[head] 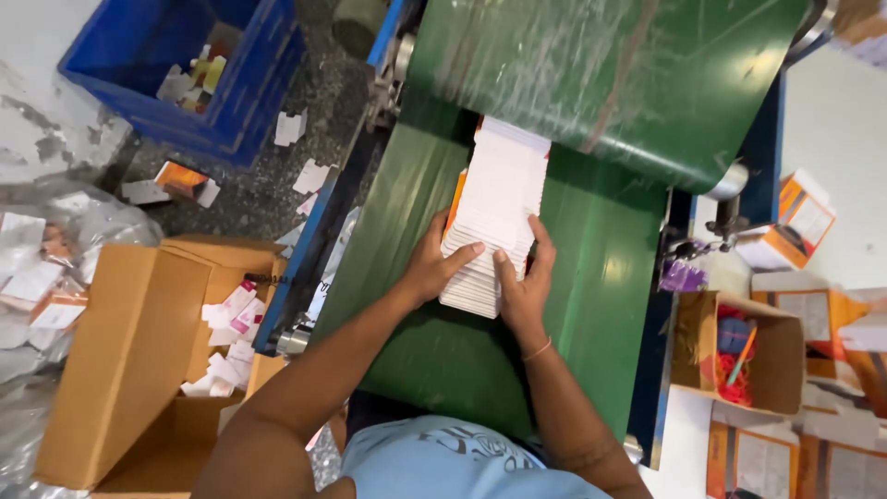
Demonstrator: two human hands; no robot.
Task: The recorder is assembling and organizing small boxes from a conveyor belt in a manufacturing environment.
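Note:
A long row of flat white cartons point(499, 194), overlapped like shingles with orange edges showing on the left, lies on the green conveyor belt point(601, 305). My left hand point(431, 263) clasps the near left side of the row, thumb laid across its top. My right hand point(523, 277) grips the near right side, fingers up along the edge. The far end of the row runs under an upper green belt point(610, 65).
A brown cardboard box point(129, 360) with loose white and pink cartons stands at the left. A blue crate point(194, 65) sits on the floor beyond. At the right are a small open box point(739, 351) with red and blue items, and orange-white cartons point(804, 217).

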